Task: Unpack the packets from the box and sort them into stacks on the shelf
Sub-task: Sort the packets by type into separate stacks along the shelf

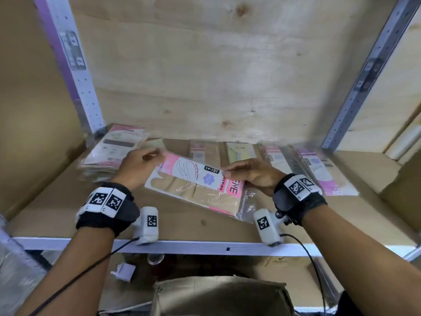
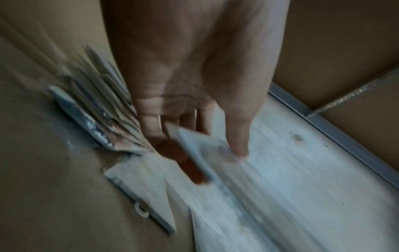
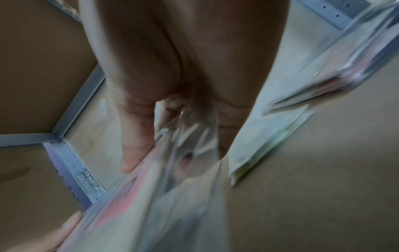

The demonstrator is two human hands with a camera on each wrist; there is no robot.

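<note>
A pale plywood back panel (image 1: 205, 65) with knots rises behind the bay. 2 perforated grey metal uprights (image 1: 376, 71) frame it, each bearing a label. Brown board (image 1: 29, 110) closes the left side. Light is soft, even.

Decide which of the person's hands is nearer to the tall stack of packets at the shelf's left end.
Left. The left hand is right beside the stack, pinching one end of the pink packet; the right hand pinches its far end.
</note>
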